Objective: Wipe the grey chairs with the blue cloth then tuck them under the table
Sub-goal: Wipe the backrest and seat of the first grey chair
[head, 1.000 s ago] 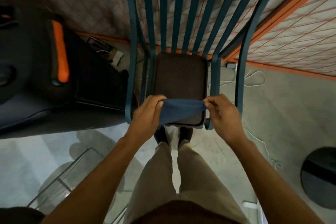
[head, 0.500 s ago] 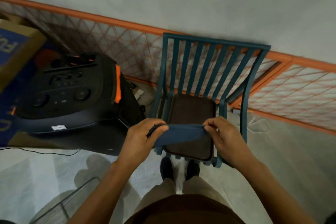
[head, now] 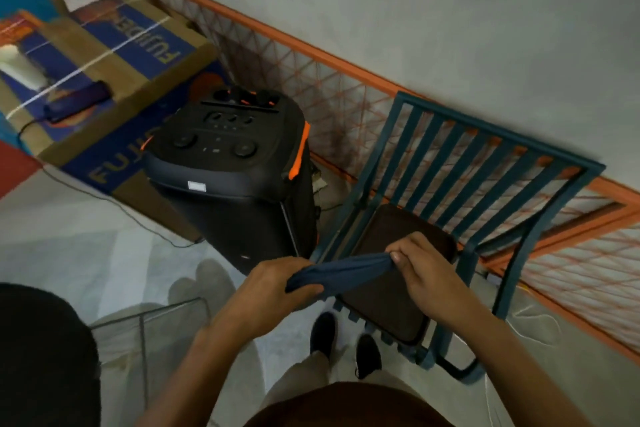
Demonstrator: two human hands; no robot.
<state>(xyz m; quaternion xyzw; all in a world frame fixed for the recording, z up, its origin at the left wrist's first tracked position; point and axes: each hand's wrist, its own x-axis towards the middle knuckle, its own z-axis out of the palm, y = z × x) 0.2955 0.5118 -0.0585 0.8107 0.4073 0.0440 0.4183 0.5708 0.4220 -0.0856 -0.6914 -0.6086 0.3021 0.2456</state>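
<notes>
Here, both hands (head: 273,291) (head: 420,274) stretching blue cloth (head: 343,272), over chair (head: 460,184)

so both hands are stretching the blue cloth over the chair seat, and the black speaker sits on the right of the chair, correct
Not quite. The head view shows the left hand and right hand gripping the blue cloth stretched between them above the chair seat, but the black speaker stands on the left of the chair, not the right.
</notes>
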